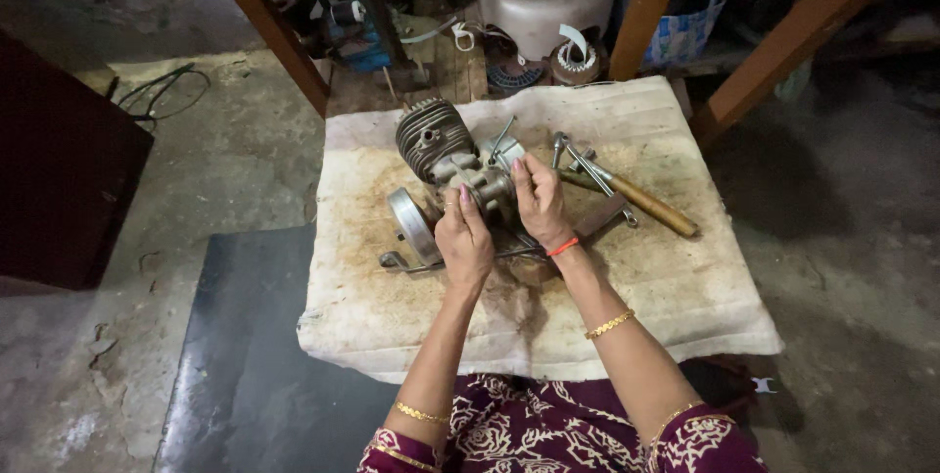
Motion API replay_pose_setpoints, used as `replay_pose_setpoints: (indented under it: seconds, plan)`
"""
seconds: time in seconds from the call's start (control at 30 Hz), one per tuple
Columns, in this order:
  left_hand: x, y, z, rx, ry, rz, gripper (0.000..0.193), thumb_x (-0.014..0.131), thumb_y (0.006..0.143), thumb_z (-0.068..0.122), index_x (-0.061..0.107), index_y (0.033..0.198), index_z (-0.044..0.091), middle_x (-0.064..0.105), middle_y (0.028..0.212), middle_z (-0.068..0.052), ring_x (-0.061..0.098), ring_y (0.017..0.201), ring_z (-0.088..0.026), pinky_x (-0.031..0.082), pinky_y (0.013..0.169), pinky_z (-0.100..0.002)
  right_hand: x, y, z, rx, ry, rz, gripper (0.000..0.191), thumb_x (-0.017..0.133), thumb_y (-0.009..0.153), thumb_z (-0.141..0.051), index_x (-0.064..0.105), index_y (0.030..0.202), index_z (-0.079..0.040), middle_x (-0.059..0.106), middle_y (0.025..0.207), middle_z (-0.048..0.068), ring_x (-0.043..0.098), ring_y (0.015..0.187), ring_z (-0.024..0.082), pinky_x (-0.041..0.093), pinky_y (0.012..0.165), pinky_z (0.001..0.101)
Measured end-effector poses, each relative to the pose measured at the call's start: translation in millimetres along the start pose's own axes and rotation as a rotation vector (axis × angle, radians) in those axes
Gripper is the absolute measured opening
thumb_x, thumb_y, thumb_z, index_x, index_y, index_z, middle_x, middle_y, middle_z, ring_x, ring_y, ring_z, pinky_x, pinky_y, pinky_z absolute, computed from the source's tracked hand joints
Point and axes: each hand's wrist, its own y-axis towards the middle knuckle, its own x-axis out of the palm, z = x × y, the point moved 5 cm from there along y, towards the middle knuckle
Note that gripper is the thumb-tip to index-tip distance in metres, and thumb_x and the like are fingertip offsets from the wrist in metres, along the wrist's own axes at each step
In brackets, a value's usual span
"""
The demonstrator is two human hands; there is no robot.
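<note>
Patterned maroon sleeves (548, 434) sit nearest the camera, with gold bangles on both wrists. Left of them, a dark mat (245, 365) covers the concrete floor. Further away lies a stained white cloth (392, 316), and a small engine (452, 162) rests on its far middle part, its finned cylinder pointing far left and a round metal wheel (409, 223) on its near left side. Left hand (464, 243) rests on the engine's near side, fingers curled against the metal body. Right hand (540, 201), just right of it, pinches a part of the engine with its fingertips. Right of both hands, near the engine, lie 2 or 3 metal tools (578, 162) and a wooden-handled hammer (641, 202).
</note>
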Motion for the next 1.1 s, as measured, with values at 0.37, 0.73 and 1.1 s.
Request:
replay_pose_setpoints:
  seconds: [0.37,0.73,1.1]
  plan:
    - [1.8,1.0,2.9,-0.139,-0.045,0.030,0.032,0.044,0.109,0.024,0.062,0.101,-0.002,0.057,0.067,-0.020,0.054,0.056,-0.030,0.042,0.055,-0.043,1.7,-1.5,-1.7,0.070,0.085,-0.024,0.035,0.046,0.112,-0.026,0.048,0.085,-0.003,0.041,0.069,0.001,0.038,0.064,0.010,0.035,0.057,0.0314]
    - [1.4,4.1,-8.2,-0.262,-0.087,-0.029,0.049,0.044,0.109,0.032,0.052,0.076,-0.003,0.043,0.058,-0.012,0.039,0.056,-0.017,0.038,0.054,-0.040,2.6,0.8,5.8,0.128,0.138,-0.005,0.037,0.052,0.110,-0.024,0.048,0.081,-0.003,0.038,0.068,-0.002,0.035,0.066,0.006,0.031,0.057,0.0293]
    - [5.9,-1.0,-31.5,-0.322,-0.181,-0.057,0.055,0.044,0.110,0.036,0.041,0.067,0.002,0.034,0.057,0.000,0.033,0.057,-0.010,0.030,0.050,-0.037,-3.5,-31.4,22.0,0.079,0.138,0.096,0.037,0.047,0.111,-0.031,0.061,0.109,0.004,0.063,0.091,-0.001,0.053,0.086,0.007,0.046,0.075,0.0286]
